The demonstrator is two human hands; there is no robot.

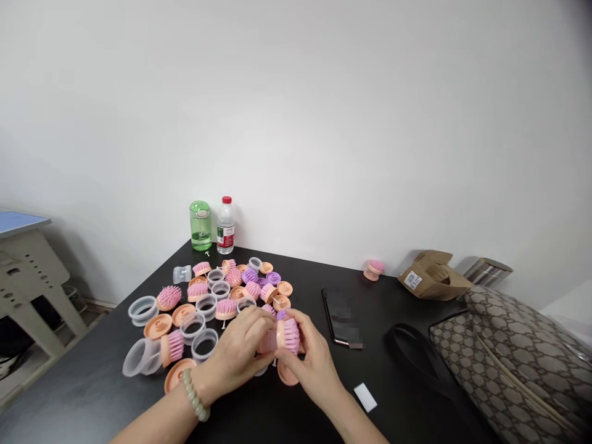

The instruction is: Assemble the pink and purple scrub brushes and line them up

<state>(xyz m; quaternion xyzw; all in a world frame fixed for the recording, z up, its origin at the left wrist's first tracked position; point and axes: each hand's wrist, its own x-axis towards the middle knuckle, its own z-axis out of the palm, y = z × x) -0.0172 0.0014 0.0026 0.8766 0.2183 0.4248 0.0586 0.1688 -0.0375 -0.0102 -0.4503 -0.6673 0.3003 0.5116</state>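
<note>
Both hands meet at the front of the black table, around one small scrub brush (290, 337) with pink bristles and a peach base. My right hand (319, 364) closes on the bristled end with thumb and fingers. Its back end is a pinkish, see-through part (267, 343) that my left hand (240, 345) grips; the fingers partly hide it. Left of and behind the hands lie loose parts: pink bristle heads (226, 309), purple bristle heads (250, 275), clear rings (205, 344) and peach discs (158, 327). Another peach disc (287, 374) lies just below the held brush.
A phone (341, 317) and a white block (365, 397) lie to the right. A pink brush (374, 269), an opened cardboard box (432, 276) and a patterned bag (522, 351) are farther right. A green container (200, 226) and a red-capped bottle (226, 228) stand by the wall.
</note>
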